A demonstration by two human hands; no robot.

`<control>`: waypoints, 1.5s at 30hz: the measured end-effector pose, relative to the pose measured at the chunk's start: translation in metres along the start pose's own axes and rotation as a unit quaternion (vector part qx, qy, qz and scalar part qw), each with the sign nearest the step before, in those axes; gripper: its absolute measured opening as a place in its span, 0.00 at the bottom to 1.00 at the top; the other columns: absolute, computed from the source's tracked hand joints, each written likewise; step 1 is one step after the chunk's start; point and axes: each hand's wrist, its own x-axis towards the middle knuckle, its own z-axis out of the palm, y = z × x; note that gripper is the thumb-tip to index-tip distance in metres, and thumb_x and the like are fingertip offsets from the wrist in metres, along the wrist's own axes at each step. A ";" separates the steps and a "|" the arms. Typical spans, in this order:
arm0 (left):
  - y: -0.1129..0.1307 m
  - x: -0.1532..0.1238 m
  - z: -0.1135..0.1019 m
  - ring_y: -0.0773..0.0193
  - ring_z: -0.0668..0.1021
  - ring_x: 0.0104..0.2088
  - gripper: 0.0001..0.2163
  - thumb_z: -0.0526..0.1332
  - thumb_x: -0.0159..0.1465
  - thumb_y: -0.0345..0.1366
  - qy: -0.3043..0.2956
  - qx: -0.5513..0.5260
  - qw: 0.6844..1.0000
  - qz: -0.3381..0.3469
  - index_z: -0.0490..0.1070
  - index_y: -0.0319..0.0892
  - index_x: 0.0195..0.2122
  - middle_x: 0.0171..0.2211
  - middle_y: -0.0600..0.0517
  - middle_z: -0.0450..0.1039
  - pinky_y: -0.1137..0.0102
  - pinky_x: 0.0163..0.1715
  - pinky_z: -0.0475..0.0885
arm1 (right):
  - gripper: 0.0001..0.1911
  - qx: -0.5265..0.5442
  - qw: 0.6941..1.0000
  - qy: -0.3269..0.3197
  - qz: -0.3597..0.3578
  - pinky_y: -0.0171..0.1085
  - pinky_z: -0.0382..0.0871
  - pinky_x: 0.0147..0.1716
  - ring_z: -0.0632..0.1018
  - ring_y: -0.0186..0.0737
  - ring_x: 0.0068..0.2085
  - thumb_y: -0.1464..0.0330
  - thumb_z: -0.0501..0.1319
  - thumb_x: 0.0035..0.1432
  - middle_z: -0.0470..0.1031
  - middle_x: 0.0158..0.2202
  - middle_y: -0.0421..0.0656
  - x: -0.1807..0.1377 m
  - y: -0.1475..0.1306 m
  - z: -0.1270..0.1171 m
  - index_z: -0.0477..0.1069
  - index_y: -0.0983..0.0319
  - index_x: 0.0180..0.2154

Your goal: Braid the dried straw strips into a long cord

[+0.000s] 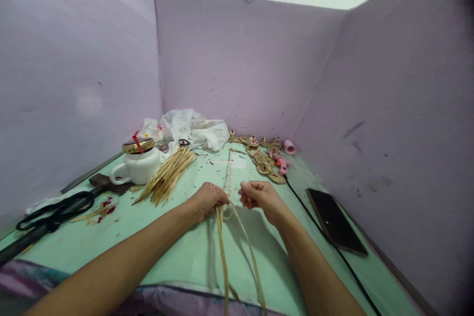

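Observation:
A thin straw braid [229,173] runs from the back of the table toward me. My left hand [208,201] pinches its near end between thumb and fingers. From that grip, loose straw strands [222,252] hang down past the front edge of the table. My right hand [263,198] is just right of the braid, apart from it, with its fingers curled closed; whether anything thin is between them cannot be made out. Left of my left hand lies a bundle of dry straw [166,175]. Coiled braided pieces [263,162] with red beads lie behind my right hand.
A pink glue gun [283,164] trails a black cord past a dark phone [335,222] on the right. On the left stand a white mug [139,168] with a gold lid, a hammer [107,183] and black-handled scissors [55,211]. White plastic bags [200,131] lie at the back. Purple panels enclose the table.

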 end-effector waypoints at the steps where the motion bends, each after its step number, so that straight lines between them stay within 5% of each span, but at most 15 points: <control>1: 0.001 0.000 0.000 0.78 0.49 0.10 0.09 0.59 0.40 0.32 -0.005 -0.002 1.000 -0.005 0.56 0.40 0.12 0.08 0.62 0.48 0.75 0.12 0.39 | 0.13 0.051 0.998 0.029 0.012 0.30 0.64 0.23 0.70 0.30 0.21 0.62 0.61 0.45 0.70 0.20 0.42 0.002 -0.001 0.000 0.68 0.67 0.23; 5: 0.005 -0.004 0.001 0.78 0.52 0.10 0.06 0.58 0.40 0.32 -0.021 -0.003 1.000 -0.013 0.59 0.39 0.14 0.09 0.59 0.56 0.76 0.12 0.42 | 0.04 0.169 0.980 -0.042 0.093 0.34 0.67 0.28 0.73 0.32 0.23 0.71 0.58 0.48 0.70 0.21 0.43 0.006 0.003 0.012 0.65 0.66 0.26; 9: 0.004 -0.004 0.001 0.76 0.56 0.11 0.03 0.56 0.41 0.31 -0.031 0.009 0.999 -0.011 0.61 0.38 0.15 0.10 0.57 0.60 0.76 0.12 0.44 | 0.03 0.176 0.976 -0.054 0.114 0.34 0.67 0.25 0.69 0.31 0.19 0.75 0.54 0.48 0.66 0.17 0.40 0.007 0.011 0.025 0.63 0.66 0.24; 12: 0.000 -0.001 -0.001 0.77 0.51 0.10 0.04 0.56 0.41 0.31 -0.026 0.043 0.999 0.005 0.60 0.39 0.14 0.08 0.60 0.52 0.75 0.12 0.41 | 0.05 0.129 0.985 -0.023 0.109 0.32 0.63 0.19 0.63 0.27 0.15 0.75 0.54 0.48 0.62 0.14 0.37 0.006 0.014 0.027 0.63 0.66 0.22; 17: -0.003 0.001 -0.002 0.76 0.51 0.11 0.03 0.55 0.42 0.30 -0.029 0.085 0.996 0.027 0.61 0.39 0.14 0.08 0.60 0.50 0.75 0.13 0.42 | 0.10 -0.016 0.993 0.043 0.106 0.29 0.41 0.12 0.51 0.23 0.11 0.72 0.55 0.48 0.53 0.09 0.32 0.007 0.014 0.029 0.61 0.65 0.17; 20: -0.002 0.000 -0.005 0.76 0.52 0.13 0.04 0.54 0.41 0.29 -0.007 0.160 0.986 0.051 0.60 0.38 0.12 0.08 0.59 0.50 0.75 0.14 0.45 | 0.10 -0.054 0.992 0.060 0.097 0.30 0.40 0.13 0.51 0.23 0.11 0.71 0.56 0.47 0.52 0.08 0.32 0.007 0.016 0.029 0.61 0.64 0.17; 26: 0.006 -0.014 -0.006 0.70 0.62 0.16 0.09 0.54 0.46 0.35 0.051 0.367 0.923 0.105 0.67 0.37 0.15 0.12 0.55 0.59 0.74 0.17 0.53 | 0.08 0.007 0.995 0.049 0.091 0.30 0.39 0.12 0.51 0.23 0.11 0.71 0.55 0.44 0.53 0.09 0.32 0.008 0.018 0.030 0.61 0.64 0.17; 32: 0.003 -0.038 0.017 0.64 0.69 0.23 0.12 0.50 0.52 0.35 0.091 0.545 0.808 0.206 0.72 0.38 0.23 0.21 0.47 0.69 0.72 0.23 0.58 | 0.02 0.100 0.989 0.049 0.101 0.29 0.38 0.12 0.50 0.23 0.11 0.74 0.56 0.37 0.53 0.08 0.31 0.008 0.021 0.033 0.62 0.64 0.18; 34: 0.003 -0.040 0.020 0.63 0.70 0.23 0.12 0.50 0.53 0.35 0.082 0.561 0.796 0.212 0.72 0.38 0.23 0.22 0.47 0.70 0.71 0.24 0.58 | 0.02 0.112 0.988 0.050 0.097 0.29 0.39 0.12 0.52 0.23 0.11 0.74 0.56 0.37 0.54 0.09 0.31 0.008 0.021 0.033 0.62 0.64 0.18; 37: 0.007 -0.035 0.011 0.66 0.68 0.20 0.13 0.52 0.52 0.39 0.051 0.485 0.853 0.188 0.69 0.37 0.17 0.16 0.51 0.65 0.73 0.21 0.57 | 0.04 0.111 0.988 0.046 0.095 0.29 0.40 0.12 0.53 0.23 0.12 0.73 0.57 0.38 0.56 0.09 0.32 0.007 0.019 0.030 0.61 0.64 0.18; 41: 0.017 -0.023 -0.005 0.73 0.63 0.12 0.09 0.54 0.51 0.37 0.069 0.210 0.974 0.053 0.69 0.37 0.23 0.18 0.54 0.67 0.75 0.13 0.54 | 0.08 0.095 0.990 0.004 0.102 0.29 0.38 0.12 0.50 0.22 0.11 0.70 0.58 0.41 0.51 0.08 0.31 0.007 0.017 0.026 0.61 0.64 0.17; 45: 0.017 -0.013 -0.006 0.74 0.65 0.13 0.06 0.56 0.45 0.29 -0.066 0.002 0.995 -0.074 0.69 0.34 0.25 0.21 0.50 0.70 0.77 0.11 0.56 | 0.09 0.088 0.992 -0.029 0.085 0.29 0.39 0.12 0.52 0.23 0.11 0.67 0.59 0.43 0.59 0.10 0.34 0.009 0.019 0.024 0.62 0.64 0.18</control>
